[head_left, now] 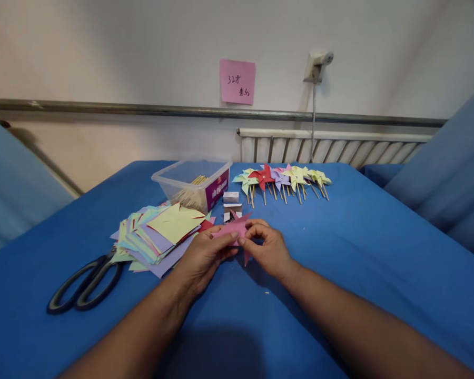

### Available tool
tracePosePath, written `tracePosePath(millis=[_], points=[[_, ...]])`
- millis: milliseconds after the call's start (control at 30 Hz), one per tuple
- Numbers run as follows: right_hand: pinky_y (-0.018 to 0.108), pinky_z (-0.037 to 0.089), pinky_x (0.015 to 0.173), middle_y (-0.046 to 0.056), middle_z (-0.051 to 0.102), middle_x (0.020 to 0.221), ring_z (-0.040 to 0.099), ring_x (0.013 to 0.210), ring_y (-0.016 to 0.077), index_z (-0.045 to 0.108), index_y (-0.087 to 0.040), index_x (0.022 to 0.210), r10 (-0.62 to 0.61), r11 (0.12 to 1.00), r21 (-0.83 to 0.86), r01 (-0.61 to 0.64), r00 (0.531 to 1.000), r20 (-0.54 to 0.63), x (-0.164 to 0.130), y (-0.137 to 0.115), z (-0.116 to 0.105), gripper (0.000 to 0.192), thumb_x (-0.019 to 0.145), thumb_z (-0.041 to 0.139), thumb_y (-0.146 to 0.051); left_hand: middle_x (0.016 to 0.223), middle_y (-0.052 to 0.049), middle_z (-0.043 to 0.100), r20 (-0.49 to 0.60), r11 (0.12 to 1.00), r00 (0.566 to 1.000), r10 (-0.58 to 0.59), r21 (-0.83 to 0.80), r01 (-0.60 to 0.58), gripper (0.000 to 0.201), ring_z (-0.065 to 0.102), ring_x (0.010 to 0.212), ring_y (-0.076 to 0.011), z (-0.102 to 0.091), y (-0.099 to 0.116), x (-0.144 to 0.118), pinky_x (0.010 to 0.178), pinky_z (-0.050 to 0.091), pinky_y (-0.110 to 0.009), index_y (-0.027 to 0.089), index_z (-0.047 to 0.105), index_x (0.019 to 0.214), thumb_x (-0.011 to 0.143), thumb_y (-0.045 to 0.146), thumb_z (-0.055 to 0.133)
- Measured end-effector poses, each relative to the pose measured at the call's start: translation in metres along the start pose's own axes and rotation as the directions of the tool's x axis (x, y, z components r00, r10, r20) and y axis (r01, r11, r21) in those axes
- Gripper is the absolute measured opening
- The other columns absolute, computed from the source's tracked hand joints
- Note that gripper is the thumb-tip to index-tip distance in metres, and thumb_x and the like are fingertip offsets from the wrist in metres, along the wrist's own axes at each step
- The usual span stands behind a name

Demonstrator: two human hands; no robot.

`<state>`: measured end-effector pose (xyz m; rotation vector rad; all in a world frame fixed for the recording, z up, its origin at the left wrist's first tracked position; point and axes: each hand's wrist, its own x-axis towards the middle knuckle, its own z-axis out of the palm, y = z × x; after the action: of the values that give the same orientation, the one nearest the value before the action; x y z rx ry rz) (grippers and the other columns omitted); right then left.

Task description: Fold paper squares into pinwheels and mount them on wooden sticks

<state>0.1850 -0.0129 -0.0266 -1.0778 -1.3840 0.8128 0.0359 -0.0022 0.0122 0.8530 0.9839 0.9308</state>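
Both hands hold a pink paper (234, 227) with cut, pointed corners, raised a little over the blue cloth. My left hand (209, 252) pinches its left part between thumb and fingers. At the paper's right edge, my right hand (269, 247) grips with thumb and forefinger close together. A small open box (232, 208) with dark little contents lies just beyond the paper. Left of my left hand is a loose pile of coloured paper squares (161, 234), yellow ones on top. Large black-handled scissors (87, 284) stick out from under the pile, their blades hidden.
Behind the pile stands a clear plastic box (181, 181) of wooden sticks. Several finished paper pinwheels (282, 179) lie in a row at the back right. A small white box (231, 197) sits nearby. Wall, metal rail (142, 109) and radiator (335, 147) bound the table's far side.
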Motion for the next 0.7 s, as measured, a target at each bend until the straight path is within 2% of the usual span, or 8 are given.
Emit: tracePosePath(millis=[267,400,533,600,700], points=[[0.035,0.048,0.087,0.007,0.064,0.095,0.063,0.095,0.0204,0.061,-0.019,0.061,-0.013,1.0,0.013,0.013,1.0,0.014,-0.001,0.001,0.002,0.014,0.074,0.066,-0.023,0.079,-0.004,0.069,-0.02,0.998,0.999,0.034,0.046,-0.033,0.032,0.062,0.067,-0.0129,-0.001,-0.005,0.005,0.062,0.05,-0.022,0.013,0.07,0.09,0.061,0.021,0.082],[0.036,0.046,0.09,0.007,0.064,0.101,0.061,0.099,0.0206,0.061,-0.019,0.071,-0.015,0.998,0.068,0.016,1.0,-0.023,0.0,0.0,0.0,0.01,0.073,0.068,-0.025,0.076,-0.003,0.068,-0.038,0.997,0.998,0.049,0.057,-0.047,0.03,0.061,0.064,-0.0118,-0.001,-0.003,0.004,0.059,0.049,-0.022,0.012,0.069,0.089,0.063,0.021,0.081],[0.036,0.049,0.084,0.007,0.065,0.104,0.062,0.096,0.0203,0.059,-0.021,0.095,0.166,0.95,0.281,-0.133,0.982,-0.095,0.006,0.002,-0.005,0.03,0.073,0.071,-0.037,0.074,-0.004,0.068,-0.022,0.997,0.999,0.046,0.064,-0.044,0.028,0.06,0.061,-0.0125,0.0,0.002,0.001,0.058,0.048,-0.023,0.011,0.068,0.085,0.063,0.022,0.08],[0.035,0.05,0.082,0.007,0.067,0.098,0.063,0.091,0.0198,0.059,-0.02,0.099,0.245,0.904,0.37,-0.214,0.969,-0.039,0.009,0.002,-0.008,0.038,0.07,0.073,-0.042,0.073,-0.005,0.068,0.01,0.996,1.0,0.014,0.083,-0.015,0.026,0.06,0.061,-0.0132,0.0,0.004,-0.001,0.057,0.047,-0.023,0.011,0.068,0.084,0.064,0.023,0.078],[0.033,0.051,0.074,0.005,0.068,0.087,0.065,0.077,0.0178,0.061,-0.018,0.093,0.32,0.821,0.461,-0.337,0.94,0.117,0.009,0.002,-0.009,0.04,0.068,0.075,-0.046,0.073,-0.006,0.07,0.033,0.993,0.999,-0.023,0.113,0.019,0.027,0.061,0.06,-0.0139,0.001,0.006,-0.003,0.057,0.047,-0.024,0.011,0.069,0.086,0.064,0.023,0.077]])
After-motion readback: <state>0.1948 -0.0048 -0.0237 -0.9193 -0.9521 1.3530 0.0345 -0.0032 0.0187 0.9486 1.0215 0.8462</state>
